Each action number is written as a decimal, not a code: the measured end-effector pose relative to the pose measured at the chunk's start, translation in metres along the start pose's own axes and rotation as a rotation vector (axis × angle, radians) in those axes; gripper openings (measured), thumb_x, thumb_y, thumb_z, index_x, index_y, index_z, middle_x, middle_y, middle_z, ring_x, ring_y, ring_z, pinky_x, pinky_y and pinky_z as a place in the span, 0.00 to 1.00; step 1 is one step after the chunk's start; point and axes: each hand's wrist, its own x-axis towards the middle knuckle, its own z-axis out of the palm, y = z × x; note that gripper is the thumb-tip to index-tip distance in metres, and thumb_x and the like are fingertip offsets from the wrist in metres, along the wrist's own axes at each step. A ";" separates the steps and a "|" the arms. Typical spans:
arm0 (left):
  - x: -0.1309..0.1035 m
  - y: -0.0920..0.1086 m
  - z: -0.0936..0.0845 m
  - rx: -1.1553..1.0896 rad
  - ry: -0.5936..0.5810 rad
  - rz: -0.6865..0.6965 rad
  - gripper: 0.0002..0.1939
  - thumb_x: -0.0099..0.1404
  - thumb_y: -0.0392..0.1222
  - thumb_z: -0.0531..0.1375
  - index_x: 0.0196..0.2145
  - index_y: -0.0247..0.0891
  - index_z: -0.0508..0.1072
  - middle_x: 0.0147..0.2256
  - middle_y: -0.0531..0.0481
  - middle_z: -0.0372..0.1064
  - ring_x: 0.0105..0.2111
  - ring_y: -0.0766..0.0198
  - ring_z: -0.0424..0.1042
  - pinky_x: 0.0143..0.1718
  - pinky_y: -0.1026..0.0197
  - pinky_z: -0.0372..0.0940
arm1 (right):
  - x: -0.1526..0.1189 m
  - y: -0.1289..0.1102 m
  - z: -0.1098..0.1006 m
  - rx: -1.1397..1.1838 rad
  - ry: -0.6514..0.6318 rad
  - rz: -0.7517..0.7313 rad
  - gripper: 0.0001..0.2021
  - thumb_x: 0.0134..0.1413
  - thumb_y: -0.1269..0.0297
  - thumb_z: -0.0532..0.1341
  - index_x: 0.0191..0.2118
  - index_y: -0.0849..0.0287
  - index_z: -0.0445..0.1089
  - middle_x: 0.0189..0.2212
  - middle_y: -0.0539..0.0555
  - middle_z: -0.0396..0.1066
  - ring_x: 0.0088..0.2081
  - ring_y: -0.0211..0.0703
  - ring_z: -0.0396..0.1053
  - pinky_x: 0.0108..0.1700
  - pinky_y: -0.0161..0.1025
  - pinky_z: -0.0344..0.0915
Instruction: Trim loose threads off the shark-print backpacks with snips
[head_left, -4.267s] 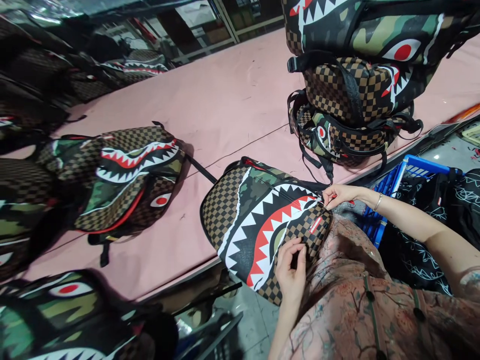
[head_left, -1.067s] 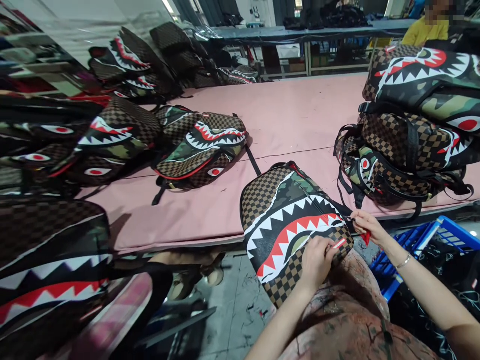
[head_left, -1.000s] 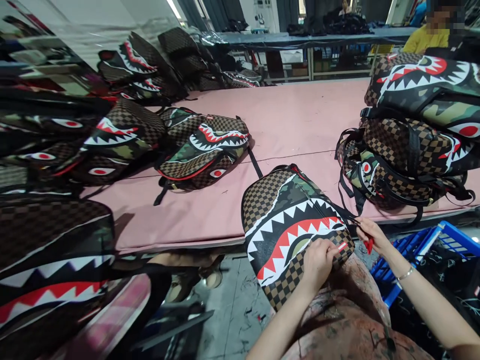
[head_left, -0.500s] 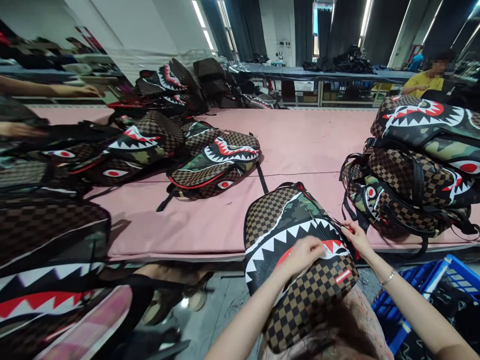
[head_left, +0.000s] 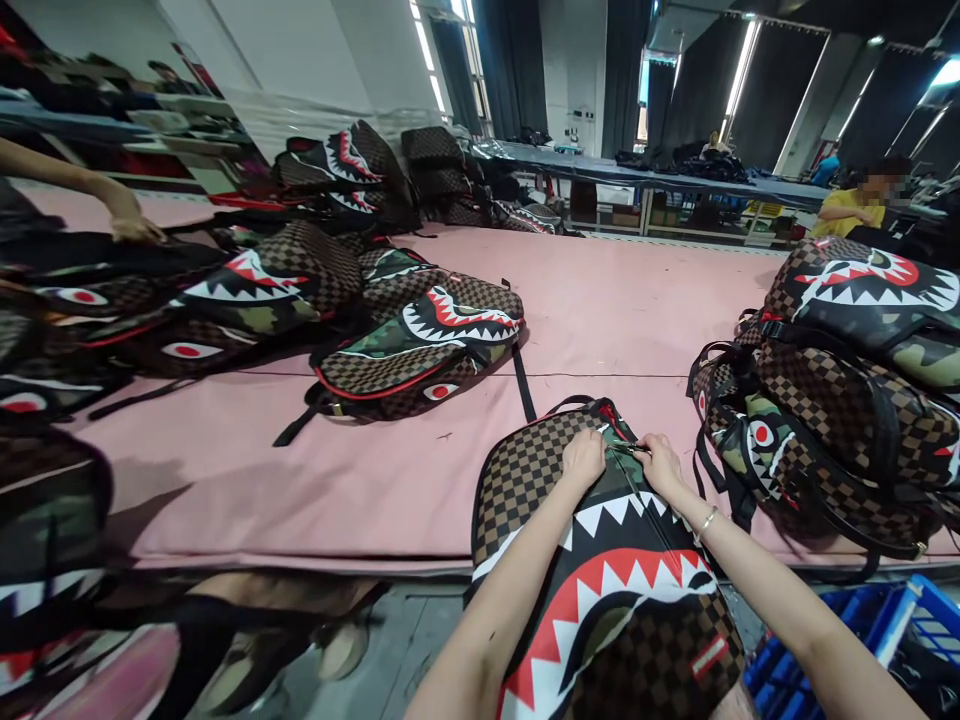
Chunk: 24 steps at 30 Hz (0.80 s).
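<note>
A checkered backpack (head_left: 536, 455) with a camouflage patch and a red-and-white shark-mouth print leans at the table's front edge, close to my body. My left hand (head_left: 585, 460) is closed in a pinch over its upper part, near the zipped edge; what lies between the fingertips is too small to make out. Just right of it, my right hand (head_left: 661, 465) grips small scissors (head_left: 628, 447), their metal tips pointing left toward my left fingers. A bracelet is on my right wrist.
Similar backpacks lie on the pink table (head_left: 600, 310): a backpack (head_left: 450, 330) left of centre, several farther left, and a stack (head_left: 840, 400) on the right. A co-worker's hand (head_left: 135, 220) rests on bags at far left. A blue crate (head_left: 900, 630) stands below right.
Both hands have moved up the backpack toward its top corner and come closer together. The view has shifted, and the co-worker's hand at left has come down onto a bag.
</note>
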 end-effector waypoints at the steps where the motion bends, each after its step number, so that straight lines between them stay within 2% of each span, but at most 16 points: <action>1: 0.001 0.000 0.001 0.008 -0.003 0.005 0.12 0.64 0.39 0.48 0.38 0.34 0.69 0.39 0.41 0.65 0.43 0.57 0.65 0.42 0.58 0.59 | 0.004 -0.001 0.002 -0.018 -0.015 -0.003 0.05 0.51 0.70 0.56 0.36 0.57 0.67 0.35 0.53 0.63 0.38 0.43 0.64 0.39 0.36 0.59; 4: 0.003 -0.002 0.002 0.020 -0.014 0.004 0.13 0.64 0.37 0.46 0.40 0.31 0.67 0.39 0.39 0.65 0.42 0.56 0.66 0.42 0.57 0.59 | 0.013 -0.002 0.006 -0.050 -0.057 -0.009 0.06 0.51 0.70 0.58 0.36 0.57 0.67 0.34 0.53 0.63 0.37 0.42 0.64 0.37 0.35 0.58; 10: 0.005 -0.004 -0.001 0.001 -0.041 -0.005 0.13 0.64 0.37 0.45 0.37 0.33 0.68 0.37 0.40 0.65 0.40 0.56 0.67 0.39 0.57 0.61 | 0.019 -0.008 0.007 -0.020 -0.095 -0.035 0.07 0.50 0.71 0.59 0.36 0.55 0.68 0.34 0.52 0.63 0.37 0.41 0.64 0.38 0.34 0.58; 15: 0.006 0.002 -0.007 -0.059 -0.031 -0.015 0.10 0.62 0.35 0.47 0.34 0.33 0.67 0.36 0.39 0.65 0.40 0.55 0.66 0.40 0.56 0.60 | 0.017 -0.016 0.009 0.100 -0.054 -0.014 0.05 0.49 0.73 0.58 0.32 0.56 0.68 0.33 0.53 0.64 0.36 0.42 0.63 0.38 0.37 0.57; 18: 0.001 0.007 -0.020 -0.124 0.004 -0.045 0.10 0.63 0.35 0.46 0.34 0.34 0.66 0.38 0.40 0.64 0.39 0.57 0.66 0.39 0.57 0.60 | 0.013 -0.012 0.004 0.231 -0.001 0.037 0.03 0.47 0.71 0.58 0.29 0.57 0.68 0.32 0.53 0.64 0.37 0.42 0.63 0.40 0.37 0.58; 20: -0.015 0.011 -0.034 -0.179 0.017 -0.034 0.11 0.64 0.36 0.45 0.33 0.36 0.65 0.36 0.44 0.65 0.38 0.60 0.67 0.38 0.59 0.61 | 0.004 -0.004 -0.007 0.350 0.031 0.086 0.02 0.47 0.66 0.59 0.29 0.57 0.67 0.31 0.52 0.65 0.36 0.42 0.64 0.38 0.36 0.60; 21: -0.028 0.011 -0.043 -0.203 0.014 -0.014 0.11 0.64 0.37 0.45 0.31 0.37 0.65 0.35 0.46 0.65 0.37 0.62 0.67 0.38 0.61 0.61 | -0.004 0.003 -0.016 0.418 0.043 0.116 0.05 0.47 0.62 0.59 0.28 0.57 0.66 0.29 0.51 0.65 0.33 0.41 0.64 0.35 0.36 0.61; 23: -0.065 0.006 -0.060 -0.264 -0.008 0.045 0.12 0.64 0.39 0.46 0.27 0.38 0.64 0.29 0.51 0.66 0.33 0.65 0.67 0.36 0.64 0.61 | -0.032 0.020 -0.036 0.565 0.057 0.191 0.12 0.46 0.53 0.58 0.27 0.57 0.64 0.22 0.48 0.62 0.23 0.37 0.62 0.24 0.33 0.59; 24: -0.088 -0.001 -0.067 -0.297 -0.019 0.071 0.14 0.65 0.42 0.45 0.25 0.38 0.64 0.27 0.52 0.65 0.31 0.66 0.66 0.35 0.65 0.61 | -0.051 0.030 -0.047 0.640 0.062 0.232 0.15 0.46 0.49 0.57 0.26 0.57 0.62 0.18 0.46 0.59 0.18 0.35 0.57 0.19 0.32 0.54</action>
